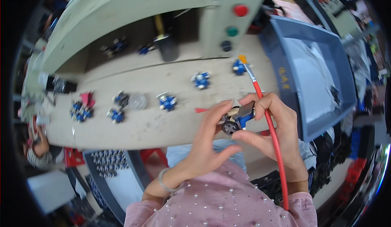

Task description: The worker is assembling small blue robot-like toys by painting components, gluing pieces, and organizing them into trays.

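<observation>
The toy car [243, 120] sits between the two hands, above the near edge of the counter [163, 127]; its dark wheel faces 7 o'clock, and its visible long axis runs roughly from 8 to 2 o'clock, with the ends partly covered by fingers. The right hand [286, 131] bears on it from 3 o'clock; its fingers are closed narrowly, fingertips at the upper edge and thumb at the lower. The left hand [206, 143] lies at 8 o'clock; its fingers extend along the car's left side, while the thumb stands apart below; whether they grip cannot be told. Both hands are equally near.

The paintbrush [272, 130] passes through the right hand, handle toward 5 o'clock, bristles toward 11 o'clock; in this view the bristles overlap a blue toy [238, 67] at 12 o'clock from the car; contact cannot be told. The blue-grey crate [281, 60] stands at 2 o'clock.
</observation>
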The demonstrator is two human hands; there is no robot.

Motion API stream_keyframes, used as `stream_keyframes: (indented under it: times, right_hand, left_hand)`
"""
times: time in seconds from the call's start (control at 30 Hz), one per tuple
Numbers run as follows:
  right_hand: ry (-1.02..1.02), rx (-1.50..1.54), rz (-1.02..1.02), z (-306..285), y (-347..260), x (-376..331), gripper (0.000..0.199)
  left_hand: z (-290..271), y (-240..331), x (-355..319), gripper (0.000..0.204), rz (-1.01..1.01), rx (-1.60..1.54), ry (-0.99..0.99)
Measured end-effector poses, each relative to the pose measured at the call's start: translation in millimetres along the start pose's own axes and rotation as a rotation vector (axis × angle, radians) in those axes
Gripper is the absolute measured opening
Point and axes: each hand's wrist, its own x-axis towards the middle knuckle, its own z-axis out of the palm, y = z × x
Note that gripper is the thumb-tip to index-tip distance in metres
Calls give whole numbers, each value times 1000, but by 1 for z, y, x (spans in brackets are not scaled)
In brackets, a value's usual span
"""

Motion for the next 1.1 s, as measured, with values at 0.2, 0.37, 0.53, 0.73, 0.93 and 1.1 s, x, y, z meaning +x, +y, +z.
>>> stream_keyframes:
  times: [0.2,0.37,0.53,0.73,0.93,1.1]
  right_hand:
    - [-144,366,62,61,18,29,28]
    - [-201,321,103,87,29,37,32]
    - [-30,301,-49,110,25,42,41]
    - [130,56,-292,100,16,38,53]
    - [-45,38,-330,103,13,31,42]
    - [-1,115,-266,103,16,29,37]
  left_hand:
    - [-30,-16,-30,61,-421,-652,292]
    - [-55,-27,-43,54,-379,-784,327]
    - [-68,-29,-46,61,-337,-897,349]
    - [-66,-35,-45,63,-354,-904,412]
    - [-61,-44,-52,57,-378,-698,448]
    - [-56,-44,-53,57,-315,-666,481]
